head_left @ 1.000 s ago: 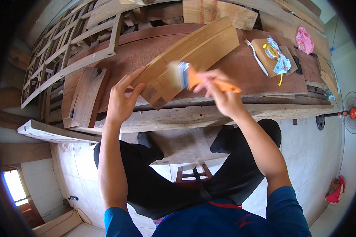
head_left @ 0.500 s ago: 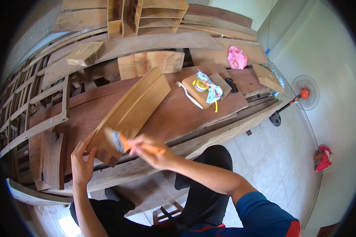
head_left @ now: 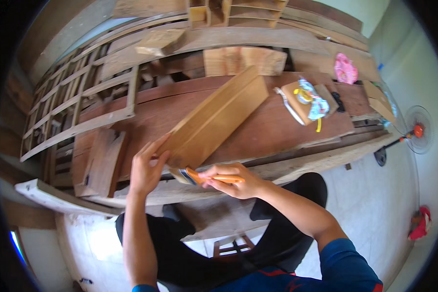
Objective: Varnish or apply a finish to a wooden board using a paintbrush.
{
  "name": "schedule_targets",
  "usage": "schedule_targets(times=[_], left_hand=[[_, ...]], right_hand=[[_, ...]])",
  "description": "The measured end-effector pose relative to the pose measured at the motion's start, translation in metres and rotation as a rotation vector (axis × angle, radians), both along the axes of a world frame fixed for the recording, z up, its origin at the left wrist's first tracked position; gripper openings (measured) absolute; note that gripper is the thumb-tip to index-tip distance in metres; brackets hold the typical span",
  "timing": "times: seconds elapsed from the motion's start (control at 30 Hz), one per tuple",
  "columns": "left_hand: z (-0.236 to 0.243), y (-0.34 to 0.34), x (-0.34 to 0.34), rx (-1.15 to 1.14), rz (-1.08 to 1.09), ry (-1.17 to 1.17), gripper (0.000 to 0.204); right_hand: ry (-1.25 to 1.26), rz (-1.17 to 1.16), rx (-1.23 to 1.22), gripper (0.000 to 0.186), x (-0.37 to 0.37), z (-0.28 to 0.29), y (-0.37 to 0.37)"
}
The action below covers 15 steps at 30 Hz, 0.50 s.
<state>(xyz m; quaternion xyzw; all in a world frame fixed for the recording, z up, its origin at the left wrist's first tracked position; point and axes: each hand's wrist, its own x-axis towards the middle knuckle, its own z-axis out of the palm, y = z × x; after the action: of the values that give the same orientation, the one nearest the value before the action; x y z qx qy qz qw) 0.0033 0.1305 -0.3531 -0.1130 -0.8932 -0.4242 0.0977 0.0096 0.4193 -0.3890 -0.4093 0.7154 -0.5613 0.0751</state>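
My left hand (head_left: 148,168) grips the near left end of a long light-brown wooden board (head_left: 211,117), lying diagonally over a reddish-brown plank bench top (head_left: 301,136). My right hand (head_left: 241,182) is closed on the orange handle of a flat paintbrush (head_left: 193,175), whose bristles are at the board's near end, by its lower edge. Whether they touch it is unclear from the blur. A dark brown wooden piece (head_left: 104,160) lies left of my left hand.
Right of the board lie a white toothbrush (head_left: 289,104), tape (head_left: 304,96) on a block, crumpled wrapping and a pink bag (head_left: 345,68). Wooden frames (head_left: 78,100) and shelving (head_left: 250,14) stand behind. A fan (head_left: 417,130) is at the right, my legs below.
The brush in my right hand has moved down from the board's face to its near end. My left hand keeps its grip. The view has shifted as my head moved.
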Motion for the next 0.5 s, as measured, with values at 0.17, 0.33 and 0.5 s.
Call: schedule_targets(times=[0.17,0.33,0.5], left_hand=[[0.008,0.004,0.005,-0.004,-0.015,0.024,0.038],[0.005,-0.001,0.001,0.003,0.000,0.048,0.035],[0.008,0.005,0.003,0.036,-0.014,0.051,0.034]], right_hand=[[-0.074,-0.273,-0.280,0.029,-0.023,0.002,0.019],[0.091,-0.065,-0.014,0.028,-0.001,-0.001,-0.008],[0.061,-0.127,-0.145,0.026,-0.021,0.019,0.012]])
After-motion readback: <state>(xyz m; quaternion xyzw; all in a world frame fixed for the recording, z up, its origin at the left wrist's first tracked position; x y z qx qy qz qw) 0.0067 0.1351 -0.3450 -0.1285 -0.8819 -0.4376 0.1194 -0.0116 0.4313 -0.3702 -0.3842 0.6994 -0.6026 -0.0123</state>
